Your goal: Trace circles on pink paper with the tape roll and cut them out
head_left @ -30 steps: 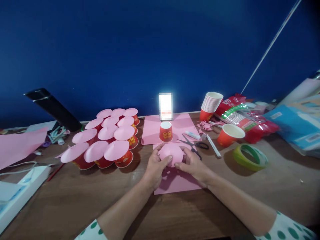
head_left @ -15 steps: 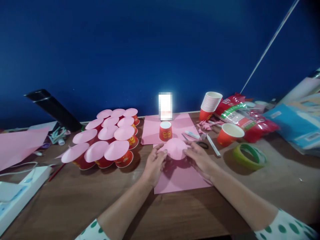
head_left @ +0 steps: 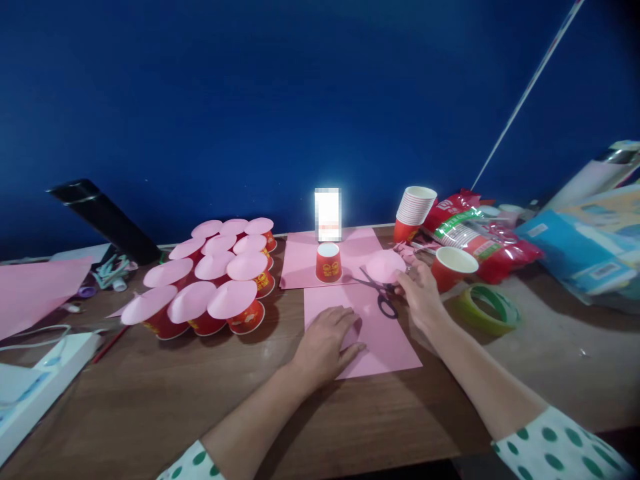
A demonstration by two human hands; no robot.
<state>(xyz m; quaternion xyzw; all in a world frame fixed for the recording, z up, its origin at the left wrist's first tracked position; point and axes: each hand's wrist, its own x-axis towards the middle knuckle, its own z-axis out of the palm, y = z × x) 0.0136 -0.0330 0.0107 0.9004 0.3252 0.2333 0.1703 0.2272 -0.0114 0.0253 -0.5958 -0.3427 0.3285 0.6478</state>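
— Shifted since the earlier frame: left hand (head_left: 327,343) off the pink cone (head_left: 384,265), now lying on the pink sheet (head_left: 373,347); cone moved rightward with the right hand (head_left: 407,279).

— Meaning for the work?

— Judged: two-handed handling has given way to a one-handed carry, leaving the left hand free.

— State of each hand?

— Left: palm down, fingers loosely extended, nothing seen in its grasp. Right: narrowed, apparently pinching the cone's near-right edge.

— Positions, left to right?

— Cone-topped cups (head_left: 233,298) in rows on the left of the tabletop (head_left: 210,400). Left hand near the middle, well apart from the cone. Upside-down red cup (head_left: 329,268) beyond it, far side. Then scissors (head_left: 379,287), just near of the cone and overlapped by it in view. Cone at the right hand's fingertips; resting or lifted, cannot tell. Further right, a red-and-white cup (head_left: 445,275) and tape roll (head_left: 477,319).
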